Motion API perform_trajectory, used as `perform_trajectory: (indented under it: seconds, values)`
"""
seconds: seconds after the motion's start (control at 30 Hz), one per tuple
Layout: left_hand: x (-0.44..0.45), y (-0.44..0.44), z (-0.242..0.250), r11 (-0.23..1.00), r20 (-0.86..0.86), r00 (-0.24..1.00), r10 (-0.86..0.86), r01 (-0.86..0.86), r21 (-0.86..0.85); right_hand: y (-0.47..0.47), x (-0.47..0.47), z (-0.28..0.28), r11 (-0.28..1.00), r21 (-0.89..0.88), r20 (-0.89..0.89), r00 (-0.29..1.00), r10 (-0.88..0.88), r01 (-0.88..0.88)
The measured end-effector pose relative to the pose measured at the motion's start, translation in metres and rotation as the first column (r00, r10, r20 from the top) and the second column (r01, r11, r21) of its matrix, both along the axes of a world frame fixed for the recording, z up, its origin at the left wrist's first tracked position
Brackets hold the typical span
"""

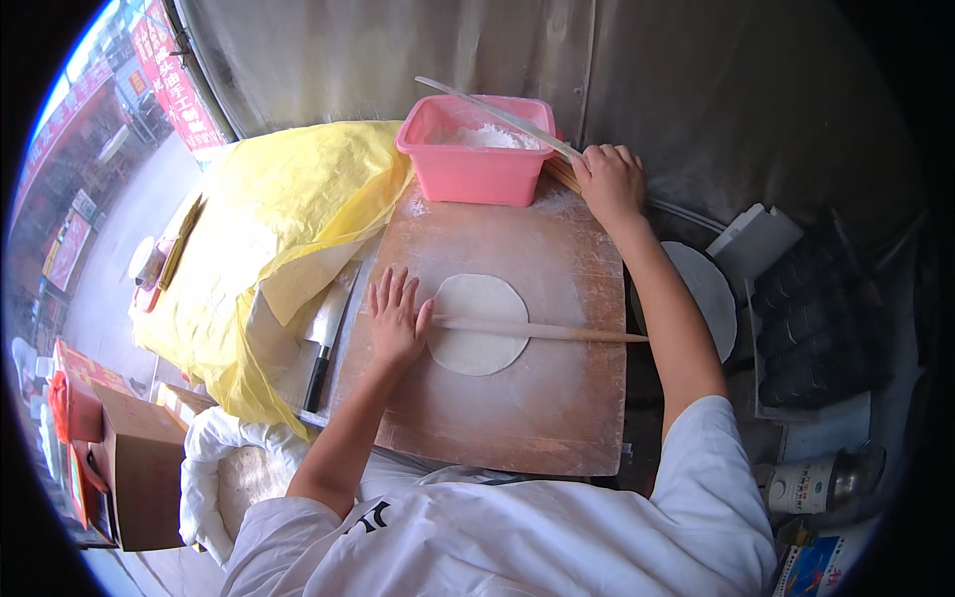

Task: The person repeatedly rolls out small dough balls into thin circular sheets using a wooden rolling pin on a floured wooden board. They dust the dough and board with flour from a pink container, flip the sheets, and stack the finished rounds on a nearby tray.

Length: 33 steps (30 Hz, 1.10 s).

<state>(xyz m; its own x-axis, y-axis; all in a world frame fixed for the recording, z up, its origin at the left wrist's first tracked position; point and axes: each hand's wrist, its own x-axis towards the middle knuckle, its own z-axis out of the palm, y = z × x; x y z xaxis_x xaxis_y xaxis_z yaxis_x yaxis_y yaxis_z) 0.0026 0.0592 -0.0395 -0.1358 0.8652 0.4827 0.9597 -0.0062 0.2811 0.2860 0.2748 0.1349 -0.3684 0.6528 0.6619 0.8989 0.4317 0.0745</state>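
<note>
On a floured wooden board (496, 418) lies a round of flattened dough (477, 358). A tapered wooden rolling pin (567, 332) crosses the dough sideways, its right tip reaching past the board's edge. My left hand (395, 317) rests flat over the pin's left end, fingers spread rather than wrapped around it. At the back right, my right hand (615, 183) grips the near end of a long flat stick (496, 112). The stick slants over a pink plastic tub (477, 175) of white flour (489, 136). Thin wooden sticks (561, 173) lie partly hidden beside the tub.
A black-handled kitchen knife (321, 366) lies left of the board, beside a yellow plastic sheet (298, 186). A cloth-lined container (242, 485) stands front left. Past my right arm are a pale disc on a round plate (705, 298) and a metal kettle (850, 477).
</note>
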Motion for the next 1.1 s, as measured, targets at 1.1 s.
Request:
perform_trajectory:
  seconds: [1.1]
  values:
    - [-0.041, 0.010, -0.034, 0.995, -0.083, 0.992, -0.100, 0.099, -0.015, -0.388, 0.260, -0.334, 0.504, -0.844, -0.518, -0.030, -0.855, 0.186]
